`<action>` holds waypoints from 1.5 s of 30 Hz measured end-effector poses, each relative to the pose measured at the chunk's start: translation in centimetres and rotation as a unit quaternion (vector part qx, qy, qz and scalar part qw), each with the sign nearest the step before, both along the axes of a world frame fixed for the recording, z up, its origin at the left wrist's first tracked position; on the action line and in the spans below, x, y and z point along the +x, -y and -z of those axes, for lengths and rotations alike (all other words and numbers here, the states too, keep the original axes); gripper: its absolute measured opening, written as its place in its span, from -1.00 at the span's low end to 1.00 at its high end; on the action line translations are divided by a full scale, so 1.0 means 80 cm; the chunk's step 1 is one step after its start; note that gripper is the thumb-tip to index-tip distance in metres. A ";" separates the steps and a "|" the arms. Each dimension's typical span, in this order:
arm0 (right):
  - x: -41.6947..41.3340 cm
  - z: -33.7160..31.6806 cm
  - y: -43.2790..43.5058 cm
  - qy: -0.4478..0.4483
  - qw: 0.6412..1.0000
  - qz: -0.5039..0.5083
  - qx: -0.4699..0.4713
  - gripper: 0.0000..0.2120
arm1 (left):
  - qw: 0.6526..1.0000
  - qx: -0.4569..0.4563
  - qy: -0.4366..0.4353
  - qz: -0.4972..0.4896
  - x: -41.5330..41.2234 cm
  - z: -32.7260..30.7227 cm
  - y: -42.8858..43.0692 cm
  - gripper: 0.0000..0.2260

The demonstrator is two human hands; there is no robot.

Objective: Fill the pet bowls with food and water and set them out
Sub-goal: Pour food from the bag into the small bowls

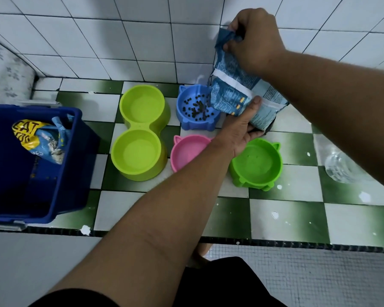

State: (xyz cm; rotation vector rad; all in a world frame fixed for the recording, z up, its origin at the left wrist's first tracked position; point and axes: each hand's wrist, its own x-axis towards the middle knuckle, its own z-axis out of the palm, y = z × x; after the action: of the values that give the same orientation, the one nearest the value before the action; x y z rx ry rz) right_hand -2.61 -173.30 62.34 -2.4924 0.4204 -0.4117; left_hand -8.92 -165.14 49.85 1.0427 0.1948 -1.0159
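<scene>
A blue cat-food bag [235, 89] is tipped mouth-down over the blue cat-shaped bowl [187, 120], which holds dark kibble [196, 108]. My left hand [239, 127] grips the bag's lower end from below. My right hand [255, 38] pinches its upper end against the wall. A lime double bowl [140, 129], a pink cat-shaped bowl [186, 151] and a green cat-shaped bowl [256, 162] sit empty on the checked tile ledge. A dark bowl is mostly hidden under the bag.
A dark blue bin [31, 162] at the left holds another cat-food bag [42, 138]. A clear plastic water bottle [337, 167] lies at the right. White tiled wall [120, 41] stands behind; the ledge's front edge [275, 241] runs across below.
</scene>
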 end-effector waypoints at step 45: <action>0.025 0.000 -0.034 -0.027 0.999 0.022 -0.014 -0.76 | 1.000 -0.016 0.001 0.021 0.030 -0.005 -0.016 -0.50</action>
State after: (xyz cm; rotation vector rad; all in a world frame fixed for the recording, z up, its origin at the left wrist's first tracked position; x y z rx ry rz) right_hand -0.60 -170.60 62.35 -2.5298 0.4939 -0.3713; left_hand -6.49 -163.82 50.27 1.0220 0.1549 -1.0518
